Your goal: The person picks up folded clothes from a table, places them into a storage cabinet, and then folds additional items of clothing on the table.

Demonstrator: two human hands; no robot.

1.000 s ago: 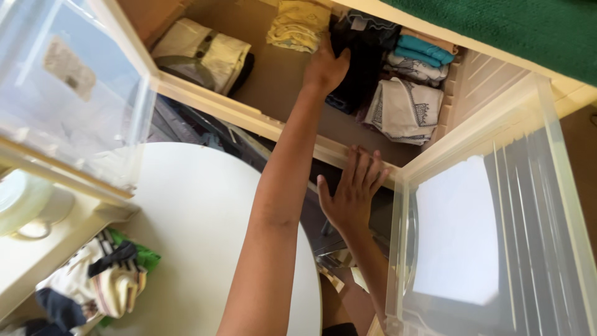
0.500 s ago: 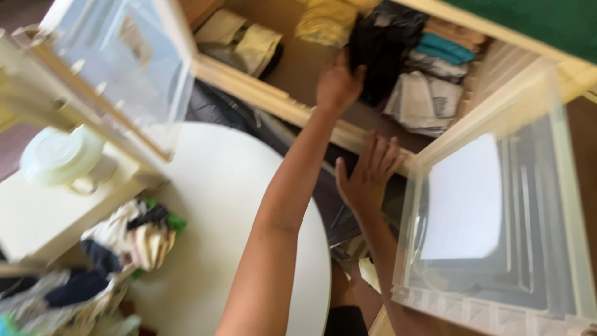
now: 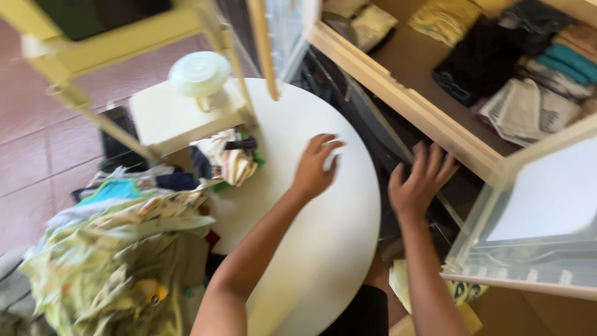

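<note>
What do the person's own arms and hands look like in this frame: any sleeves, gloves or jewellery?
Both arms are bare from the hands down to the frame's bottom edge; no sleeve shows. The left hand and right hand wear no gloves, and no ring, watch or bracelet is visible, though motion blur could hide small items. Fingers are slender and uncovered.

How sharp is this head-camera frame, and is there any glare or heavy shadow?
Head view: motion blur smears everything, worst on the left hand and right hand; light is soft and even, without hard shadows; the round white table looks bright but not blown out; the clothes pile shows colours, not detail.
</note>
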